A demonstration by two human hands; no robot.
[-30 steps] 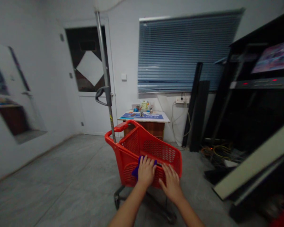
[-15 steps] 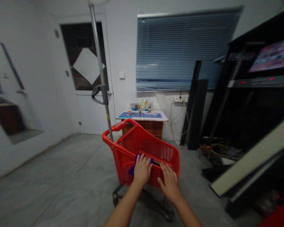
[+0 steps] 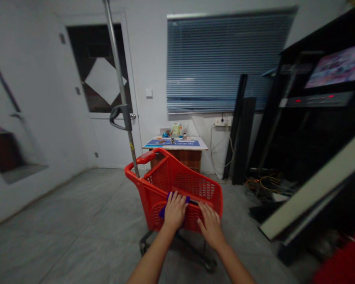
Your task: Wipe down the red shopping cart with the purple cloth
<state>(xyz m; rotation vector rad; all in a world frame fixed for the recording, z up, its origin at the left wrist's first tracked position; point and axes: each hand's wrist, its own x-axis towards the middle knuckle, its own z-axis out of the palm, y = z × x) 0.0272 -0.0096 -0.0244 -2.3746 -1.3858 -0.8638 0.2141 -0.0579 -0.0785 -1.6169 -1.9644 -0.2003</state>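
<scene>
A red plastic shopping cart (image 3: 192, 183) stands in front of me, its handle toward the left. My left hand (image 3: 175, 211) lies over a purple cloth (image 3: 162, 212) on the cart's near side rim, fingers curled over the cloth. To its right, my right hand (image 3: 210, 223) rests on the same rim, fingers spread with nothing seen in them. A short dark strip (image 3: 193, 202) shows on the rim between the two hands. At the cart's handle end rises a metal pole (image 3: 116, 59) with a grey grip (image 3: 121, 117).
Behind the cart is a low table (image 3: 202, 146) with small items. A door (image 3: 106, 138) is at the back left. Dark panels (image 3: 245, 138), cables (image 3: 268, 183) and a black rack (image 3: 328, 130) stand at the right. A pale board (image 3: 310, 189) leans there.
The whole view has shifted slightly, so the room and cart appear a little further left. Both hands stay on the cart's rim, and the left is still on the purple cloth.
</scene>
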